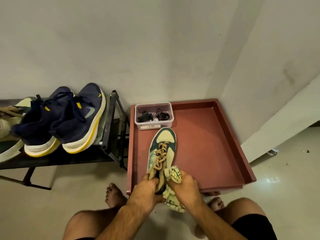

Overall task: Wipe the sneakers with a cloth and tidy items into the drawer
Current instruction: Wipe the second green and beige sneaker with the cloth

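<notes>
Head view: my left hand (pixel 146 187) grips the green-and-cream sneaker (pixel 161 151) by its heel over the red drawer (pixel 207 144), while my right hand (pixel 181 187) clutches the cloth (pixel 174 174) against its side. The clear box (pixel 153 116) behind carries a label I can't read reliably.

A black metal shoe rack (pixel 110 129) stands on the floor against the wall, its right end post rising near the back and slanted bars showing along that end. Pale glossy floor tiles (pixel 285 184) spread to the right, catching a bright reflection, with a few dark specks lying on them near the right edge. Plain off-white walls (pixel 138 40) meet in a corner behind. A white panel (pixel 280 118) slants down the right side, a small shiny metal foot (pixel 272 152) under its lower edge. The person's bare feet (pixel 114 194) rest on the floor, and black shorts (pixel 254 226) cover the right thigh.
</notes>
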